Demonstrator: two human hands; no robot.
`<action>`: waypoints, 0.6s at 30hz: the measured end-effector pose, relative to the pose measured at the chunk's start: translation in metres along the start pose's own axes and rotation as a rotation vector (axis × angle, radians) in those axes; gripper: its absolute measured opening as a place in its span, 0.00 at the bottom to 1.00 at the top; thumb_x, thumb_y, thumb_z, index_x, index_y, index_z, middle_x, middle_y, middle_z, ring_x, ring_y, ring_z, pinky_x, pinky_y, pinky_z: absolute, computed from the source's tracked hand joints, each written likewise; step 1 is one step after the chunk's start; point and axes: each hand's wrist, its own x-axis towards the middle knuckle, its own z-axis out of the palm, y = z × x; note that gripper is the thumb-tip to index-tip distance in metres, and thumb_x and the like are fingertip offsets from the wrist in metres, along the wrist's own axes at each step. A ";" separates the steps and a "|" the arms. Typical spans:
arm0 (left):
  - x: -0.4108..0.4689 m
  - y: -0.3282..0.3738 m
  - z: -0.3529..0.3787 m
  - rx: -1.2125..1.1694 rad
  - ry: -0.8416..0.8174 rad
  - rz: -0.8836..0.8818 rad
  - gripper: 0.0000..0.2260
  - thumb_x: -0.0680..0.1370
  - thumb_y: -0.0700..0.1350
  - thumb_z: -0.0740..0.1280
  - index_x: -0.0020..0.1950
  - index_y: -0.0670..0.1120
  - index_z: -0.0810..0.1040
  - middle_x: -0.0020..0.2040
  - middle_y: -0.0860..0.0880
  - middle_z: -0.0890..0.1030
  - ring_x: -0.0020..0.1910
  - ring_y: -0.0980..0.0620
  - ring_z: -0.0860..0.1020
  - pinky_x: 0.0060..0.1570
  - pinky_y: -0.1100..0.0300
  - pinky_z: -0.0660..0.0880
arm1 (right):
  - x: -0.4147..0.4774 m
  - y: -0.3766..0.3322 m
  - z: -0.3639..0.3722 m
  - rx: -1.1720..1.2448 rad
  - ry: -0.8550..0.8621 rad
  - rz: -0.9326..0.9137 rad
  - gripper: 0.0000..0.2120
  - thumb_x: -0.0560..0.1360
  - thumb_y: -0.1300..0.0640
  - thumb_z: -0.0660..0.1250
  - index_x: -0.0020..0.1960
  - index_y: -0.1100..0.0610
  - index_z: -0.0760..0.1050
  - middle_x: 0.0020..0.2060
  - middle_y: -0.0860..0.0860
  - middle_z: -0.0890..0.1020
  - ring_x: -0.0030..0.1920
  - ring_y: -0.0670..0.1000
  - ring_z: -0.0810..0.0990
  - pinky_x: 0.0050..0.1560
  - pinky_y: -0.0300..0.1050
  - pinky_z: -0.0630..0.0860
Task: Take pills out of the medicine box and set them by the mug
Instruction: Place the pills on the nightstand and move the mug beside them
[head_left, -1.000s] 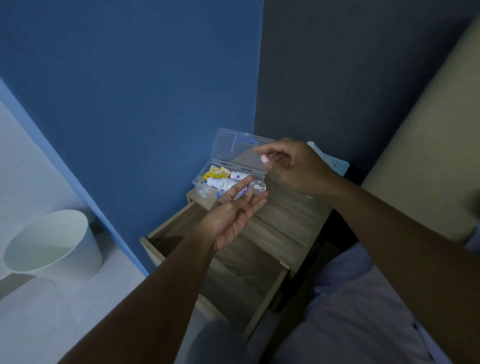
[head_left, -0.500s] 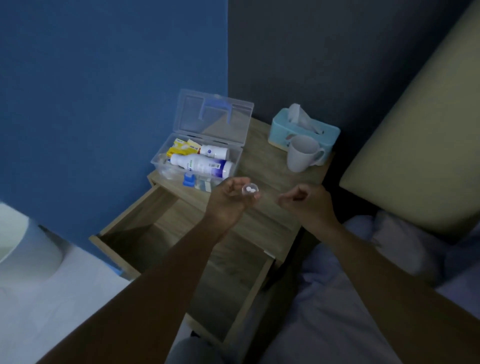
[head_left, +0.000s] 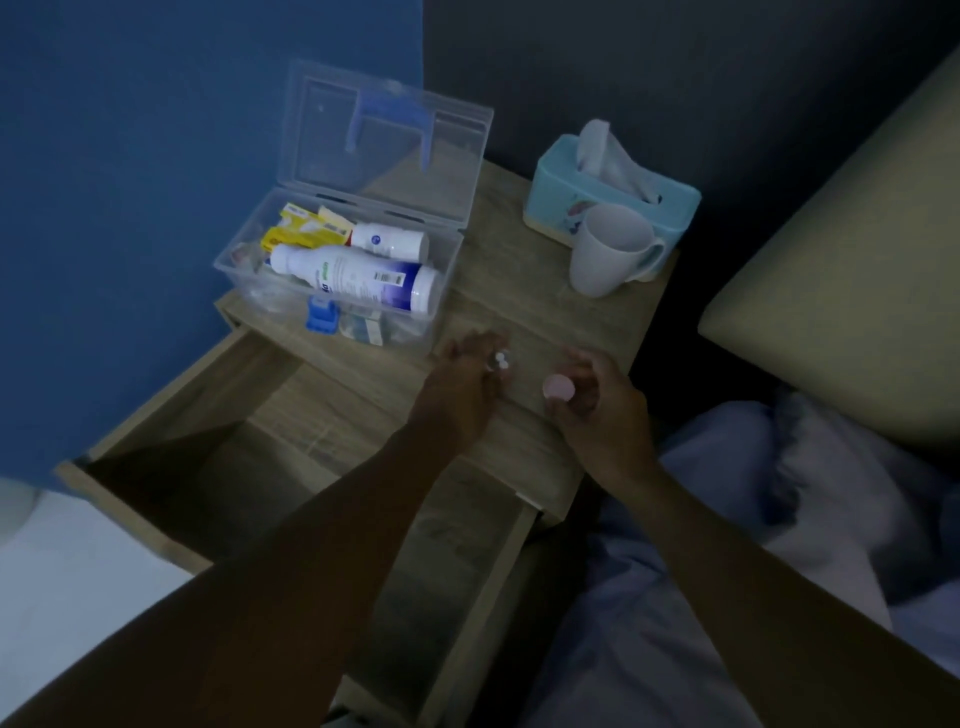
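Note:
The clear medicine box (head_left: 441, 291) stands open on the wooden nightstand (head_left: 519, 291), with white bottles (head_left: 358, 275) and yellow packs inside. A white mug (head_left: 605, 249) stands at the back right, its handle to the right. My left hand (head_left: 465, 384) hovers over the nightstand's front, just in front of the box, turned knuckles-up. It grips a small clear pill container, mostly hidden, with two white pills (head_left: 502, 360) showing at the fingertips. My right hand (head_left: 597, 400) is a short way to the right and pinches a round pink cap (head_left: 559, 387).
A teal tissue box (head_left: 550, 192) sits right behind the mug. The nightstand's drawer (head_left: 218, 457) is pulled out under my left forearm. A blue wall is on the left, a beige headboard (head_left: 841, 280) and bedding (head_left: 727, 519) on the right.
Both hands have dropped from near the box lid to the nightstand's front. My left hand turned from palm-up to knuckles-up, tipping the container. The view has tilted down.

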 end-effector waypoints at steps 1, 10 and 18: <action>0.000 -0.001 0.001 0.003 0.011 0.005 0.19 0.81 0.50 0.61 0.72 0.50 0.69 0.70 0.44 0.73 0.68 0.45 0.71 0.67 0.46 0.71 | -0.001 0.001 0.000 -0.001 -0.004 0.002 0.24 0.71 0.61 0.75 0.65 0.55 0.76 0.54 0.52 0.84 0.55 0.53 0.83 0.58 0.48 0.80; -0.023 -0.001 -0.005 -0.086 -0.047 -0.018 0.34 0.75 0.45 0.71 0.77 0.48 0.60 0.74 0.46 0.68 0.72 0.47 0.67 0.71 0.54 0.66 | -0.003 0.001 -0.012 0.053 0.000 0.031 0.23 0.68 0.57 0.76 0.63 0.52 0.78 0.53 0.46 0.83 0.53 0.46 0.83 0.53 0.34 0.78; -0.068 -0.022 -0.008 0.440 -0.066 0.066 0.31 0.82 0.53 0.56 0.80 0.41 0.48 0.81 0.42 0.50 0.80 0.47 0.48 0.78 0.55 0.46 | 0.013 -0.013 -0.045 -0.095 0.038 -0.071 0.15 0.73 0.66 0.68 0.59 0.60 0.80 0.54 0.53 0.85 0.55 0.51 0.84 0.58 0.40 0.77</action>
